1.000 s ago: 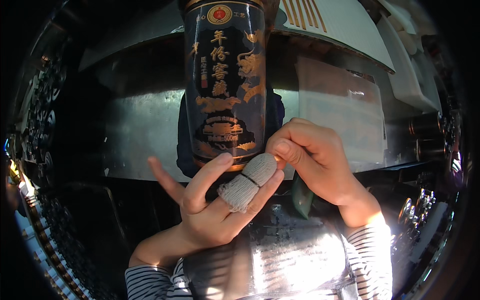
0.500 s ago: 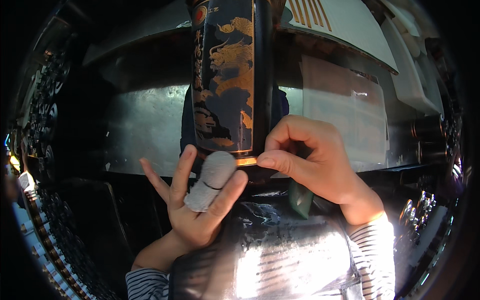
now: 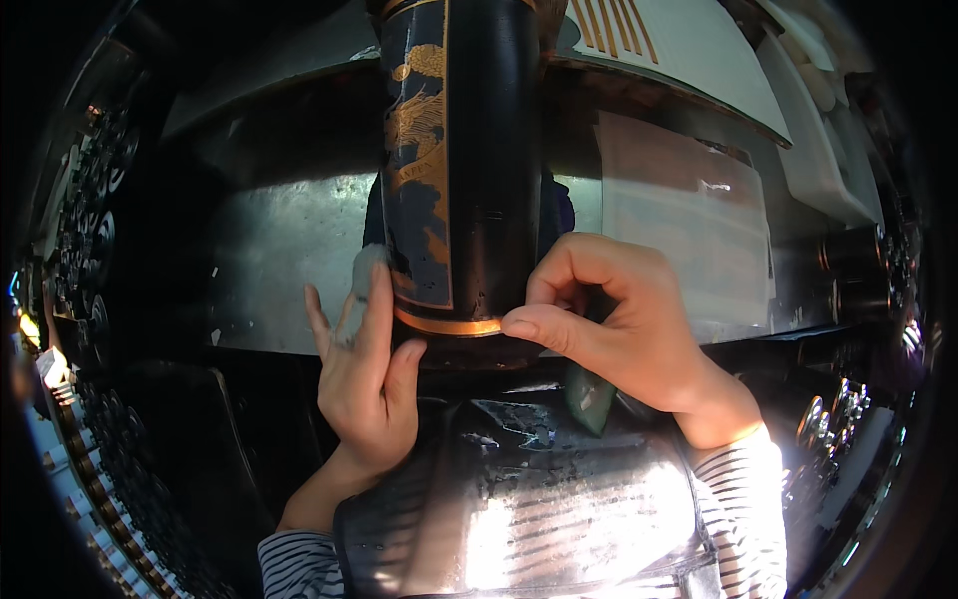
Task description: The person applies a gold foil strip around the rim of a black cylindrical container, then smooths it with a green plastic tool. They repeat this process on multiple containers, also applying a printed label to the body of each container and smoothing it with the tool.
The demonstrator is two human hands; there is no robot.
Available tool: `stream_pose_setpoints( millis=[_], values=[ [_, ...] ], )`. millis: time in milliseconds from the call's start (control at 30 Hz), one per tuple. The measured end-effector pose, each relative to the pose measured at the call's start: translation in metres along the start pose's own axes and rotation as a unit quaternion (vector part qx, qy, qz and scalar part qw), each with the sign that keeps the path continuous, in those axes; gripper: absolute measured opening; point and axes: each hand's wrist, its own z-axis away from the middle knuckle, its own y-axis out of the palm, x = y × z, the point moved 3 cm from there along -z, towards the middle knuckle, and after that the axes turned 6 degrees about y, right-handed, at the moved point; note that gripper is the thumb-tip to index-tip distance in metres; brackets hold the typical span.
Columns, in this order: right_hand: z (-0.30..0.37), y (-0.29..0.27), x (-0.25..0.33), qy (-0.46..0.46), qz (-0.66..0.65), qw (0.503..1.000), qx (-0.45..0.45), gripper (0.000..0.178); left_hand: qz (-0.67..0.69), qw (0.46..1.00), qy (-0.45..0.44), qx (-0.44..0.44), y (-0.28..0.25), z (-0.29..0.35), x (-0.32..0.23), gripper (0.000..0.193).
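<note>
A black cylindrical container (image 3: 494, 170) with a gold dragon panel (image 3: 419, 190) lies lengthwise in front of me. A shiny gold strip (image 3: 449, 325) runs along its near rim. Thumb and bent index finger of my right hand (image 3: 619, 319) pinch the strip's right end. My left hand (image 3: 369, 379) is at the container's lower left, its fingers stretched up along the side and its thumb near the strip. A grey fabric wrap (image 3: 368, 262) shows at the left fingers, partly hidden behind one; it looks worn on a finger.
At the upper right, a white sheet (image 3: 699, 60) bears several gold strips (image 3: 611, 28). Translucent sheets (image 3: 679, 220) lie right of the container, beside a white bin (image 3: 813, 140) and dark cylinders (image 3: 853, 275). Something green (image 3: 589, 399) hangs below my right hand, over a shiny apron (image 3: 579, 499).
The container has turned, carrying the dragon panel leftward and baring more plain black. More of the gold strip shows. My left hand has moved from the front to the left side; my right keeps its pinch.
</note>
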Motion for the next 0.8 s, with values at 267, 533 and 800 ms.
stream_pose_setpoints(
  millis=[267,533,800],
  values=[
    [0.004,-0.005,-0.009,0.017,-0.038,0.999,-0.013,0.020,-0.159,0.961,0.223,0.046,0.002,-0.016,-0.043,0.045],
    [0.003,0.000,-0.005,0.045,-0.048,0.998,0.002,0.015,0.048,0.998,-0.016,0.027,0.005,-0.028,-0.001,0.070],
    [0.001,-0.002,-0.003,0.056,-0.066,0.996,0.015,0.018,-0.138,0.980,0.125,0.064,-0.005,0.002,-0.031,0.038]
  ],
)
